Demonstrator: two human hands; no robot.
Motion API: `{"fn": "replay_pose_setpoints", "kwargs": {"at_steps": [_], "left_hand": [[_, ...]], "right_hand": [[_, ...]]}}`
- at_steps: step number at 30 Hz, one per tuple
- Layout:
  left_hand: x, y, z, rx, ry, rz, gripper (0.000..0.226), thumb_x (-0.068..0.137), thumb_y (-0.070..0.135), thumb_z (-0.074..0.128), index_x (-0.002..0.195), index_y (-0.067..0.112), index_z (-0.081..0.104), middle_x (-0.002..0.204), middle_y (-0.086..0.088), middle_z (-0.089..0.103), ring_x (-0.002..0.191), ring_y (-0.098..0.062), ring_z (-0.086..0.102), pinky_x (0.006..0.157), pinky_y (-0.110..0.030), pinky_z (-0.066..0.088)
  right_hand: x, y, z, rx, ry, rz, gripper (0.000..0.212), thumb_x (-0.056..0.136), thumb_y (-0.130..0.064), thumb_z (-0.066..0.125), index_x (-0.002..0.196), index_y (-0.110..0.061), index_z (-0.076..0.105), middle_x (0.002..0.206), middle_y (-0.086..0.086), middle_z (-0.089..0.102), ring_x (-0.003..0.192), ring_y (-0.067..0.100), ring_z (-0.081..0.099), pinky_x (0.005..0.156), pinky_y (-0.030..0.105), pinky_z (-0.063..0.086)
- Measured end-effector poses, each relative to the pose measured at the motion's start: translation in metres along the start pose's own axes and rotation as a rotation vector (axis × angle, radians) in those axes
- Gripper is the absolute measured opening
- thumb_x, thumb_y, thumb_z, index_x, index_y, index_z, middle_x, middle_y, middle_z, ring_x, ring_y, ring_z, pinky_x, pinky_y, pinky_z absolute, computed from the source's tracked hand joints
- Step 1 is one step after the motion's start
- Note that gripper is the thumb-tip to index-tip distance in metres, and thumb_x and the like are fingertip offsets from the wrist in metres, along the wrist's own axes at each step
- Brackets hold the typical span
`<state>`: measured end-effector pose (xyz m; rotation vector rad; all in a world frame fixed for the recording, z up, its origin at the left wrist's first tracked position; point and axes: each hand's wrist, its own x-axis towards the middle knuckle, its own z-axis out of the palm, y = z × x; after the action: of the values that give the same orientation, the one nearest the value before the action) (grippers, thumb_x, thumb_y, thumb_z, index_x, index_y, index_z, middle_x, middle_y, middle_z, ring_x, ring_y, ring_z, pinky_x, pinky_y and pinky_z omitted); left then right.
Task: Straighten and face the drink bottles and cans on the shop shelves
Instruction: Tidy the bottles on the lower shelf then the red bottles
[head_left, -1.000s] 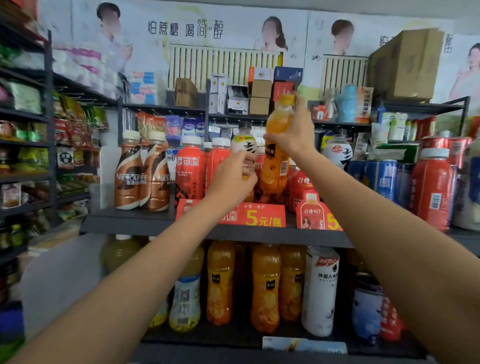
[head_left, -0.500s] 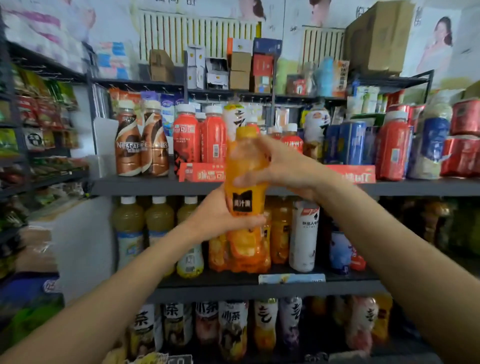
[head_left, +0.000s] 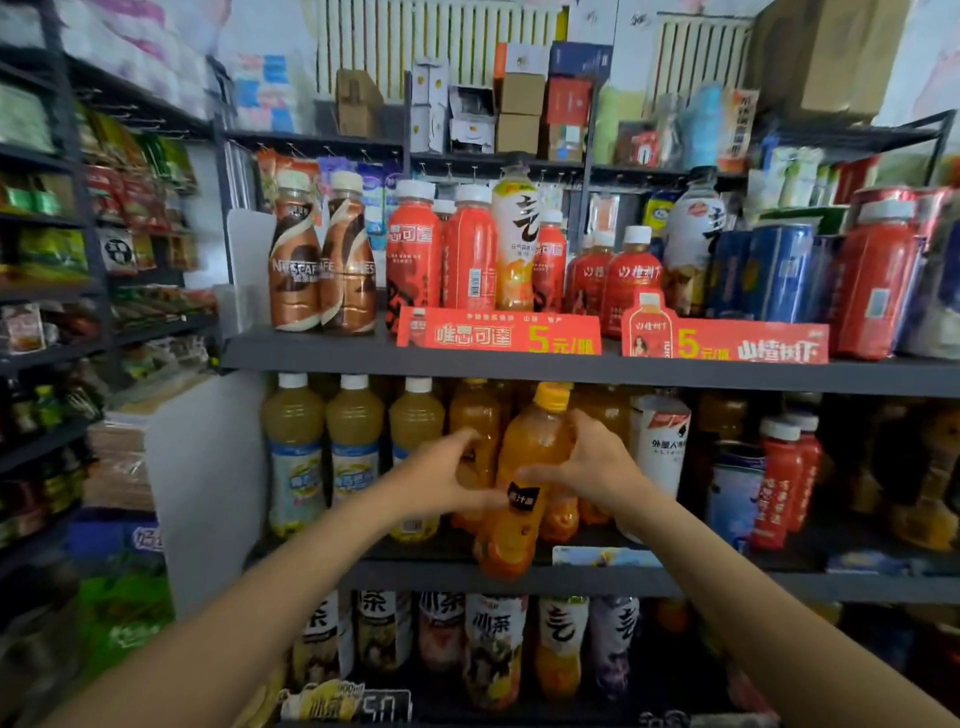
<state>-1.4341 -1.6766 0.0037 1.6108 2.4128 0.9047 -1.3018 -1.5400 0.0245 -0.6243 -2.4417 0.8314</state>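
An orange juice bottle (head_left: 524, 467) with a yellow cap and a small black label is tilted, its base at the front edge of the middle shelf (head_left: 727, 584). My right hand (head_left: 587, 462) grips its upper body from the right. My left hand (head_left: 441, 478) holds it from the left at label height. Behind it stand more orange juice bottles (head_left: 475, 431) in a row. The shelf above carries brown coffee bottles (head_left: 322, 265) and red drink bottles (head_left: 441, 249).
Pale yellow juice bottles (head_left: 324, 447) stand left of the orange row, a white bottle (head_left: 660, 447) and small red bottles (head_left: 779, 478) to its right. Tea bottles (head_left: 493, 644) fill the bottom shelf. Red price strips (head_left: 498, 335) line the top shelf edge. Snack racks (head_left: 78, 260) stand left.
The orange bottle came off the top shelf and travelled down to the middle shelf. My left hand joined the right on it. The camera tilted downward.
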Motion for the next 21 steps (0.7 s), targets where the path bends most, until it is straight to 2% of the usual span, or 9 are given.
{"fn": "replay_pose_setpoints", "kwargs": {"at_steps": [2,3,5,7,9,14,17,19,21], "left_hand": [[0.006,-0.004,-0.014,0.225,0.147,0.048,0.069,0.085,0.04,0.063,0.142,0.016,0.03,0.144,0.0,0.037,0.132,-0.015,0.034,0.105,-0.025,0.03],[0.009,-0.005,-0.018,0.374,0.217,0.085,0.067,0.089,0.035,0.059,0.144,0.014,0.027,0.147,-0.002,0.032,0.136,-0.017,0.029,0.109,-0.024,0.024],[0.018,-0.003,-0.018,0.652,0.289,0.13,0.072,0.091,0.029,0.056,0.148,0.014,0.016,0.152,-0.005,0.023,0.141,-0.021,0.02,0.114,-0.028,0.013],[0.031,0.0,-0.013,0.834,0.298,0.086,0.083,0.089,0.029,0.059,0.149,0.016,0.004,0.153,-0.009,0.017,0.142,-0.026,0.016,0.116,-0.034,0.007],[0.047,0.005,-0.008,0.957,0.27,0.006,0.091,0.086,0.03,0.061,0.149,0.016,-0.003,0.152,-0.013,0.016,0.142,-0.031,0.014,0.117,-0.039,0.004],[0.076,0.011,0.007,0.979,0.259,-0.148,0.078,0.091,0.016,0.053,0.148,0.01,0.0,0.151,-0.018,0.018,0.142,-0.033,0.013,0.116,-0.044,0.0],[0.078,0.008,0.013,1.02,0.306,-0.122,0.068,0.093,0.009,0.045,0.147,0.007,0.004,0.149,-0.021,0.022,0.14,-0.036,0.019,0.116,-0.045,0.003],[0.078,0.003,0.014,0.999,0.317,-0.109,0.072,0.09,0.008,0.05,0.147,0.008,0.006,0.147,-0.021,0.024,0.138,-0.037,0.024,0.115,-0.046,0.01],[0.081,0.0,0.011,0.931,0.294,-0.117,0.078,0.086,0.008,0.057,0.146,0.01,0.007,0.145,-0.02,0.024,0.134,-0.039,0.029,0.108,-0.047,0.029]], "right_hand": [[0.006,0.009,0.002,-0.056,0.067,0.02,0.075,0.066,-0.037,0.083,0.123,-0.01,0.044,0.108,0.007,0.061,0.092,0.023,0.062,0.078,0.04,0.054],[0.007,0.011,0.004,-0.049,0.087,0.026,0.074,0.067,-0.037,0.082,0.123,-0.009,0.043,0.106,0.009,0.062,0.09,0.024,0.062,0.079,0.042,0.054],[0.011,0.012,0.01,-0.052,0.117,0.023,0.071,0.069,-0.036,0.081,0.122,-0.007,0.043,0.108,0.009,0.061,0.09,0.021,0.06,0.076,0.034,0.052],[0.016,0.009,0.018,-0.101,0.129,0.003,0.069,0.071,-0.037,0.079,0.121,-0.007,0.042,0.11,0.008,0.06,0.092,0.02,0.058,0.07,0.027,0.045],[0.022,0.003,0.024,-0.148,0.127,-0.012,0.071,0.072,-0.039,0.078,0.123,-0.006,0.042,0.113,0.008,0.059,0.1,0.024,0.059,0.072,0.028,0.046],[0.034,-0.004,0.028,-0.255,0.082,-0.024,0.072,0.074,-0.041,0.075,0.126,-0.005,0.042,0.111,0.009,0.06,0.1,0.026,0.061,0.077,0.031,0.05],[0.034,-0.007,0.025,-0.32,0.043,-0.031,0.074,0.076,-0.042,0.074,0.129,-0.004,0.037,0.119,0.012,0.056,0.109,0.03,0.056,0.084,0.035,0.048],[0.035,-0.007,0.022,-0.327,0.017,-0.02,0.076,0.077,-0.041,0.073,0.131,-0.005,0.035,0.123,0.013,0.052,0.115,0.031,0.052,0.088,0.036,0.046],[0.035,-0.007,0.021,-0.298,-0.002,-0.01,0.078,0.077,-0.04,0.074,0.133,-0.007,0.032,0.128,0.014,0.049,0.118,0.031,0.05,0.091,0.035,0.045]]}}
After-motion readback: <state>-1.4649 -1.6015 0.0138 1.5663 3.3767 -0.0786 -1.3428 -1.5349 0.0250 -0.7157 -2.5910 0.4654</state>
